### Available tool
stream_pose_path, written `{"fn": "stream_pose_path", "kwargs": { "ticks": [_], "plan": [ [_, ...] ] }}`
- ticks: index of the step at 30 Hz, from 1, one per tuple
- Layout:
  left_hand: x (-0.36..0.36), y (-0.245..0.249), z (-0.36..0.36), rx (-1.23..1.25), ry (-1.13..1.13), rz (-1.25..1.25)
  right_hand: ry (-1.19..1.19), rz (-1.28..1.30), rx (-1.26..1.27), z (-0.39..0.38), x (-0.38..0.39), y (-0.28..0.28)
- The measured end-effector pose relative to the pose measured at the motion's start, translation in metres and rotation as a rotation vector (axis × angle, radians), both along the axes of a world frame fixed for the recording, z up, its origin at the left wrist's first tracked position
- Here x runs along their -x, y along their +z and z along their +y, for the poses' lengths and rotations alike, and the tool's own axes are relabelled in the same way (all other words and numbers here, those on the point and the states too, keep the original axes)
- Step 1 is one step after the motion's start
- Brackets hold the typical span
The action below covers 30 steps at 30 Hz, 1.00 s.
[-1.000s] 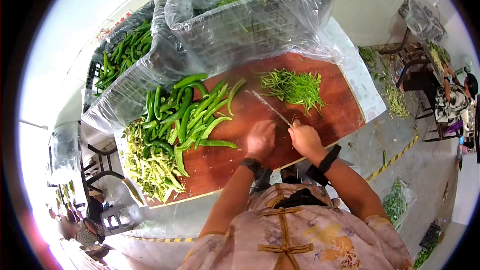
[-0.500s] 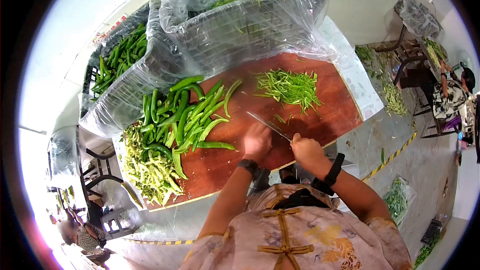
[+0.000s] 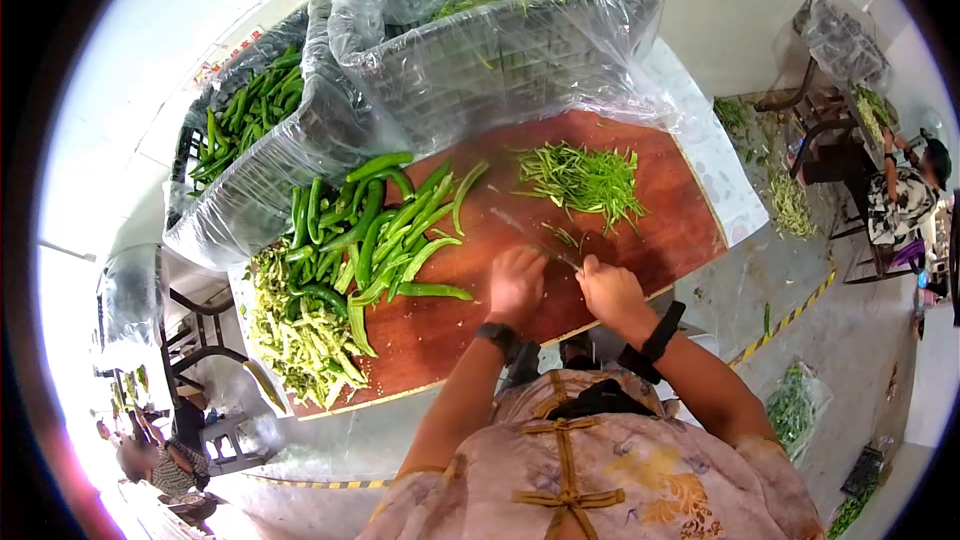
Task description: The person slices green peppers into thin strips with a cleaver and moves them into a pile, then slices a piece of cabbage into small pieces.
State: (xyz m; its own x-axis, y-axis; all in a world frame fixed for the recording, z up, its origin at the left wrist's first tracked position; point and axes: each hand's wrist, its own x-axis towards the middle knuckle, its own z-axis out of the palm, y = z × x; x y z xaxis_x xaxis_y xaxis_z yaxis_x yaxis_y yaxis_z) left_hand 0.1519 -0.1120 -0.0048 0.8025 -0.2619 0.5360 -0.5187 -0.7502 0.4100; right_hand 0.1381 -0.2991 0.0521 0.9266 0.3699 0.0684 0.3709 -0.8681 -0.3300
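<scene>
My right hand (image 3: 610,290) is wrapped round the handle of a knife (image 3: 540,246), whose blade points up and left over the red-brown board (image 3: 440,335). Close beside the blade, my left hand (image 3: 516,282) rests on the board with its fingers curled down; whatever is under them is hidden. Thin green shreds (image 3: 585,178) are heaped beyond the knife, with a few loose ones near the blade. To the left are whole and split green peppers (image 3: 375,230). Pale pepper cores (image 3: 290,330) are piled at the board's left edge.
A plastic-lined crate (image 3: 500,55) stands behind the board. Another crate (image 3: 240,185), holding whole green peppers, is at its left. Two other people sit farther off, one at lower left (image 3: 165,465), one at far right (image 3: 900,200). A bag of greens (image 3: 795,405) lies on the floor at right.
The knife blade has shifted slightly and now looks blurred. Both hands stay almost in place, while the whole view has moved a little.
</scene>
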Motion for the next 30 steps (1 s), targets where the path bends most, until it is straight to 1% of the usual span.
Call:
{"fn": "stream_pose_path", "kwargs": {
  "ticks": [1,4,11,14,19,21,23,24,26,29,30],
  "plan": [
    [0.000,-0.001,0.000,-0.023,0.004,0.008,0.007,0.036,0.022,-0.001,0.005,0.000],
    [0.000,-0.003,0.001,-0.052,0.007,0.039,0.025,0.019,0.046,-0.005,0.015,0.001],
    [0.001,-0.003,0.002,-0.031,0.018,0.045,0.021,0.059,0.029,-0.005,0.018,0.009],
    [0.002,-0.003,0.003,-0.029,0.011,0.072,0.035,0.083,0.070,-0.002,0.016,0.008],
    [0.003,-0.003,0.004,-0.039,-0.005,0.156,0.056,-0.014,0.009,0.010,0.002,-0.005],
    [0.002,-0.005,0.004,-0.007,-0.018,0.107,0.050,-0.024,0.016,0.016,-0.013,-0.016],
    [-0.001,-0.011,0.005,0.021,-0.036,0.055,0.038,-0.038,0.019,0.018,-0.022,-0.016],
    [-0.001,-0.015,0.004,0.064,-0.011,0.044,0.004,-0.027,-0.021,0.016,-0.023,-0.015],
    [0.001,-0.014,0.002,0.109,0.014,0.034,-0.029,-0.014,-0.058,0.011,-0.020,-0.008],
    [0.002,-0.013,0.002,0.137,0.002,0.040,-0.040,0.049,-0.023,0.002,-0.005,0.001],
    [0.002,-0.013,0.003,0.109,-0.007,0.051,-0.005,0.056,-0.002,0.001,0.003,0.002]
  ]
}}
